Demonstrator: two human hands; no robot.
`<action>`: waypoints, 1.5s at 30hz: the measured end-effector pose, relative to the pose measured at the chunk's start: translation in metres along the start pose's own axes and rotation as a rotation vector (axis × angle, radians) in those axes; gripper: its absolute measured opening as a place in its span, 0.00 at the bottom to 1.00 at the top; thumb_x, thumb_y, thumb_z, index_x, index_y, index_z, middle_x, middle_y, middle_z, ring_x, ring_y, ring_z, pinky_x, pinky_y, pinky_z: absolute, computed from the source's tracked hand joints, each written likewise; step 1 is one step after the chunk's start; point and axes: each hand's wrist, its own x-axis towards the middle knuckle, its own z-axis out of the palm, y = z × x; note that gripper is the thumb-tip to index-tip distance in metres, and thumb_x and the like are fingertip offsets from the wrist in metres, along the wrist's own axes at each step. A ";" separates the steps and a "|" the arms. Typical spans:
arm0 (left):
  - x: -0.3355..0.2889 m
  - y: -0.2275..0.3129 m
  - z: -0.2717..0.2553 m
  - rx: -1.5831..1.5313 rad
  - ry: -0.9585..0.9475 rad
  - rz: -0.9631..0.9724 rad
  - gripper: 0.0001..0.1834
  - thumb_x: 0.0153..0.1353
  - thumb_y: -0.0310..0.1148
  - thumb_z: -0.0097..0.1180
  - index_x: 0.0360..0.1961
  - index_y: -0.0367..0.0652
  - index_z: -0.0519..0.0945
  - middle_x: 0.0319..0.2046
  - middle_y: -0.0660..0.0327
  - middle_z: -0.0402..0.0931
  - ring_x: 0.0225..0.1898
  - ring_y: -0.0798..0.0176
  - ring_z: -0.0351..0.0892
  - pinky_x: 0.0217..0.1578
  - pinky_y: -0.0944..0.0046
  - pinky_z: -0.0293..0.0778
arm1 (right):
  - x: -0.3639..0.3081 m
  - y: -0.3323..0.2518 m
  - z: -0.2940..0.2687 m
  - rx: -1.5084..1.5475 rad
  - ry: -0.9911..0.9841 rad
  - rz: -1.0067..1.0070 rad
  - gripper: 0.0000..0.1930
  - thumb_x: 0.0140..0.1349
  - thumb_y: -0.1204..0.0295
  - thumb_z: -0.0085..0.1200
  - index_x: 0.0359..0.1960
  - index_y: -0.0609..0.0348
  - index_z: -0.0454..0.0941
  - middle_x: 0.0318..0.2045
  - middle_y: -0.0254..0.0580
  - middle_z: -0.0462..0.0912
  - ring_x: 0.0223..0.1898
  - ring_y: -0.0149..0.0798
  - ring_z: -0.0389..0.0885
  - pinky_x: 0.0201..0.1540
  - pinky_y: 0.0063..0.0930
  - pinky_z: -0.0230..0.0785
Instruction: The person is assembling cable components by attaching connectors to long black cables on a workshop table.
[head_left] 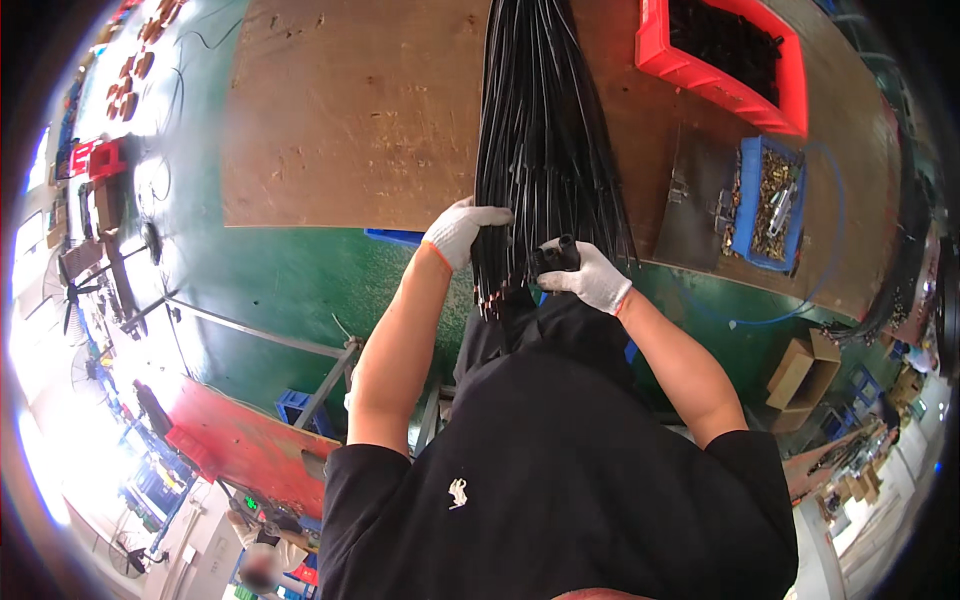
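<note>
The left hand (462, 232) seems to pinch black wires (545, 120). The right hand (594, 280) grips black parts (556, 260); held loosely, they could fall.

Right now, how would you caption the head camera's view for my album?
Gloved left hand at copper-tipped black cables; gloved right hand holding black tubular parts.

We angle both bare forearms (398, 345) inward, our white-gloved left hand (458, 234) stretched rightward, our white-gloved right hand (592, 279) curled in a grip.

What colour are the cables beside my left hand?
Black cables, best seen in the head view.
</note>
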 end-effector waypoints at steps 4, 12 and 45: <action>0.004 -0.011 0.009 -0.050 -0.021 0.078 0.14 0.63 0.25 0.64 0.49 0.33 0.83 0.37 0.58 0.85 0.34 0.61 0.86 0.39 0.58 0.87 | -0.018 0.021 0.005 -0.155 0.016 -0.060 0.19 0.63 0.76 0.70 0.55 0.64 0.83 0.46 0.33 0.87 0.50 0.28 0.81 0.59 0.29 0.74; 0.006 -0.023 0.019 -0.030 0.011 0.134 0.12 0.61 0.25 0.66 0.46 0.38 0.83 0.36 0.60 0.85 0.34 0.63 0.85 0.40 0.58 0.85 | -0.046 0.045 0.019 -0.221 0.001 -0.006 0.29 0.59 0.67 0.75 0.60 0.65 0.80 0.49 0.36 0.86 0.52 0.32 0.81 0.62 0.32 0.72; -0.006 -0.004 -0.017 -0.140 0.037 0.100 0.08 0.67 0.31 0.62 0.41 0.37 0.81 0.34 0.58 0.82 0.31 0.63 0.83 0.35 0.63 0.83 | 0.123 -0.085 -0.020 0.535 0.277 -0.122 0.14 0.61 0.81 0.60 0.48 0.61 0.77 0.33 0.46 0.85 0.33 0.46 0.88 0.42 0.50 0.86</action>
